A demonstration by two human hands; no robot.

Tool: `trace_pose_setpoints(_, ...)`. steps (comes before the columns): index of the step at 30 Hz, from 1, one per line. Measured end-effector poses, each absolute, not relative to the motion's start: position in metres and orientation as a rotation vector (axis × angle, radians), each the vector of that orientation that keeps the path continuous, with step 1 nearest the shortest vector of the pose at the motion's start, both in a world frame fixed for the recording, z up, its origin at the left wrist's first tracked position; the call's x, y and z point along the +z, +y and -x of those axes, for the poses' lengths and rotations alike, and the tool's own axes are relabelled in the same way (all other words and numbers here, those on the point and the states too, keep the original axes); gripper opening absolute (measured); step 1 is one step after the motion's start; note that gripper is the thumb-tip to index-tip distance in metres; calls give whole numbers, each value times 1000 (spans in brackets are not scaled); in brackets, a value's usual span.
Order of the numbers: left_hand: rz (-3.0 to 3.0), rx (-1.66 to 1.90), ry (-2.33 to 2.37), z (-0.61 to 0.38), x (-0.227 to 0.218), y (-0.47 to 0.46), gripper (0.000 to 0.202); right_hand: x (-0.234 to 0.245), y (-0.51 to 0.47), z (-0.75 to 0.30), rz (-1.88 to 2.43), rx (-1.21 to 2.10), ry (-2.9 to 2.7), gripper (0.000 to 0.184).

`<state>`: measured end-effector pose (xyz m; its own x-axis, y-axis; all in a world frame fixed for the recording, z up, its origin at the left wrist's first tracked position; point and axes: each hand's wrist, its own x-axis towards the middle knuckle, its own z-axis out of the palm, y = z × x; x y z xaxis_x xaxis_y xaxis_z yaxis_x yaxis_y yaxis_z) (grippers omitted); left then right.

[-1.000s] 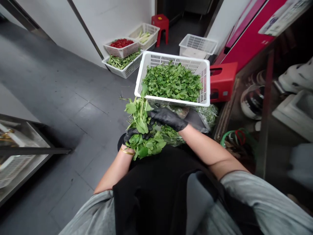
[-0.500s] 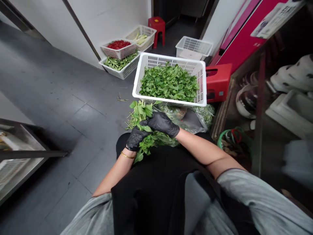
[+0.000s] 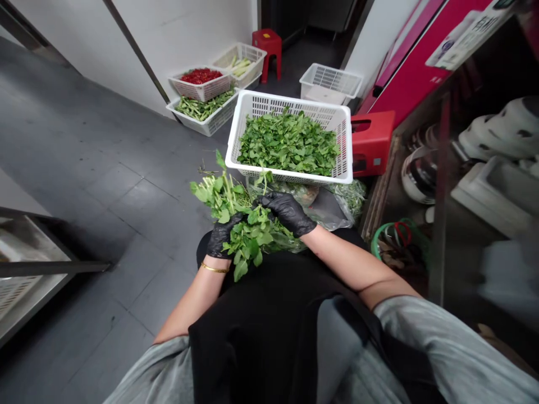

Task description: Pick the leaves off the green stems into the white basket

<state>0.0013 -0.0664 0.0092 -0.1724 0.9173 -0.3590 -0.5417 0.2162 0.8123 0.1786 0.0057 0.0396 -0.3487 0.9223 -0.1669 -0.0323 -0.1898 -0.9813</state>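
Observation:
Black gloves cover both hands, held close together above my lap. My left hand (image 3: pixel 222 234) is wrapped round a bunch of leafy greens (image 3: pixel 251 238), its pale cut stems pointing away to the upper left. With fingers pinched, my right hand (image 3: pixel 288 212) grips a sprig of greens (image 3: pixel 264 180) at the bunch's right side; its fingertips are partly hidden by leaves. Just beyond the hands stands a white plastic basket (image 3: pixel 290 175) holding a heap of picked leaves (image 3: pixel 290 143). Under its near edge lies a clear plastic bag (image 3: pixel 332 207) with more greens.
Against the wall stand baskets of red chillies (image 3: pixel 201 76), green beans (image 3: pixel 202 106) and pale vegetable pieces (image 3: pixel 240 66). A red stool (image 3: pixel 269 50), a white basket (image 3: pixel 330 81) and a red stool on its side (image 3: pixel 374 143) are farther off. Shelving with pots (image 3: pixel 421 174) lines the right.
My left hand has turned the bunch, so its stems now spread farther left. My right hand has drawn slightly apart to the right, with a sprig upright at its fingertips.

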Motion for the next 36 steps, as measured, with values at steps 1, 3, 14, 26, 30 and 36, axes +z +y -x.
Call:
trace_pose_setpoints(1,-461,1380,1125,-6,12,-67,44,36,2,-173,1122,1628,-1319,54)
trace_pose_setpoints(3,-502,1380,1141,-14,18,-68,54,31,-6,-163,1162,1598,-1304,55)
trace_pose_setpoints(14,-830,1376,1361,-1,7,-60,59,41,1,-169,1025,1729,-1491,44)
trace_pose_setpoints(26,-866,1176,1392,11,4,-58,51,42,9,-188,1162,1547,-1268,54)
trace_pose_setpoints(30,-792,1158,1411,12,7,-59,60,54,24,-203,1148,1633,-1351,50)
trace_pose_setpoints(36,-716,1190,1328,8,7,-57,56,55,61,-213,1116,1626,-1280,38)
